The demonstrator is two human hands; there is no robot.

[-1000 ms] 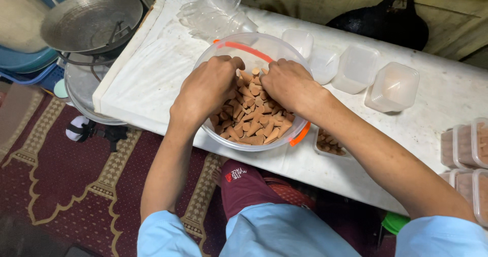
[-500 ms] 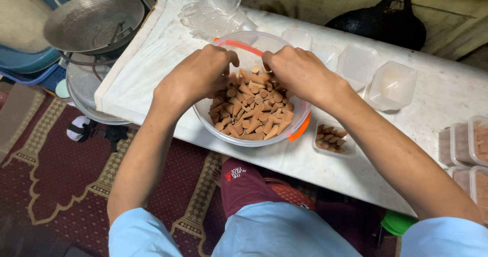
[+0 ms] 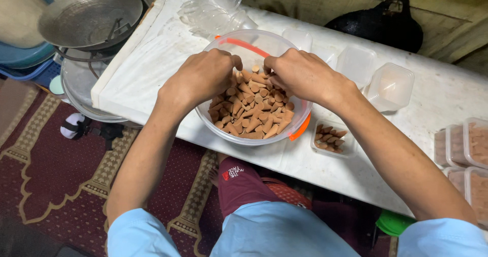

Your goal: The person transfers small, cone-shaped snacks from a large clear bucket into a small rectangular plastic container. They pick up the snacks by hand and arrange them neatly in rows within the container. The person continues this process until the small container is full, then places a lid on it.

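Only the head view here, looking straight down. Both hands are sitting in a clear round bowl (image 3: 252, 92) with orange handles, parked on the near edge of a white-covered table (image 3: 152, 58). The bowl is holding a heap of brown cone-shaped pieces (image 3: 254, 109). The left hand (image 3: 203, 76) is curling into a loose fist over the left side of the heap, and the right hand (image 3: 300, 74) is doing the same on the right, fingertips nearly meeting over the middle. Both look bunched around some cones, but I can't tell how many are actually inside.

If you ask me, the trick is keeping the grip soft so the tips aren't snapping, and lifting straight up over the bowl so strays are falling back in.

Packaging-wise: a small clear tray (image 3: 330, 140) partly filled with cones is sitting just right of the bowl. Empty square tubs (image 3: 389, 86) are waiting farther back on the right, filled lidded tubs (image 3: 465, 145) are stacking at the far right edge, and clear lids (image 3: 216, 10) are piling up at the far side.
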